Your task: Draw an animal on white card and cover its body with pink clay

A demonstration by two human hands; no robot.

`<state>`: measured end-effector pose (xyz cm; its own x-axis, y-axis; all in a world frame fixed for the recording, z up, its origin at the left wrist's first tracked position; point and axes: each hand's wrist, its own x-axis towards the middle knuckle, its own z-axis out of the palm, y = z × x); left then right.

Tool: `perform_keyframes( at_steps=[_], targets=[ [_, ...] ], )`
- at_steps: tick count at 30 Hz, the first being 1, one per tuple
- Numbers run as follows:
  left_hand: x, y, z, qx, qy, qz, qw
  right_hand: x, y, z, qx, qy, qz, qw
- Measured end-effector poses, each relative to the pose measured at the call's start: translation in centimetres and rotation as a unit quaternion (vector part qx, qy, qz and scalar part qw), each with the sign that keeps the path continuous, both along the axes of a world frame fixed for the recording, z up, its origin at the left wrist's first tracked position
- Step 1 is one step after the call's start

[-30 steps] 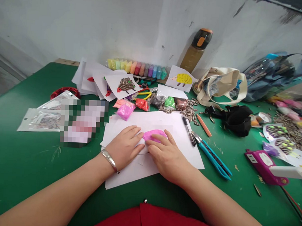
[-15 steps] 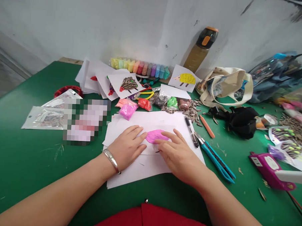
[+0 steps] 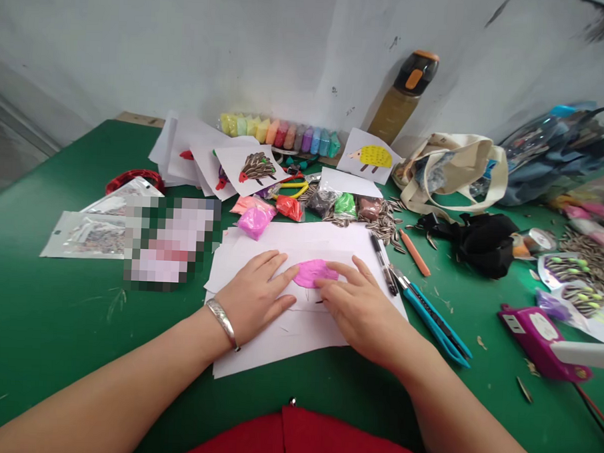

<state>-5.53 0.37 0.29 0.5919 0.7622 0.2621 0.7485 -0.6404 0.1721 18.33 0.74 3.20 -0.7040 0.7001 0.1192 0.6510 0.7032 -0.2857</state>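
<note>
A flat oval of pink modelling clay (image 3: 312, 274) lies on white paper (image 3: 276, 349), above a few thin drawn lines. My left hand (image 3: 256, 292) rests flat on the sheet with its fingers apart, fingertips at the clay's left edge. From the right, my right hand (image 3: 356, 302) reaches over the clay. Its fingers are spread and bent, and the fingertips touch the clay's right side. Neither hand holds anything. Just behind the paper sits a bag of pink clay (image 3: 255, 221).
Right of the paper lie black pens (image 3: 383, 263), a blue utility knife (image 3: 435, 319) and an orange stick (image 3: 414, 253). Behind are clay bags, sunflower seeds (image 3: 379, 224), animal pictures (image 3: 258, 168) and a bottle (image 3: 402, 97). A magenta glue gun (image 3: 537, 340) lies far right.
The paper with the pink clay has shifted slightly right. My right hand has moved a little right along with it, while my left hand stays nearly in place.
</note>
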Motion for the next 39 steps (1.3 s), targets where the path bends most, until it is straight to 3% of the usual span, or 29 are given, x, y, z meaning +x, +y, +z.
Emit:
perform_keyframes(
  at_steps=[9, 15, 39],
  targets=[
    [0.0, 0.0, -0.1, -0.004, 0.010, 0.002, 1.000, 0.0, 0.4, -0.5, 0.031, 0.005, -0.018, 0.999],
    [0.0, 0.0, -0.2, -0.005, 0.001, 0.001, 1.000, -0.7, 0.4, -0.8, 0.019, -0.033, -0.008, 0.999],
    [0.2, 0.0, 0.0, -0.020, -0.015, 0.006, 1.000, -1.7, 0.5, -0.8, 0.023, -0.020, -0.028, 0.999]
  ],
)
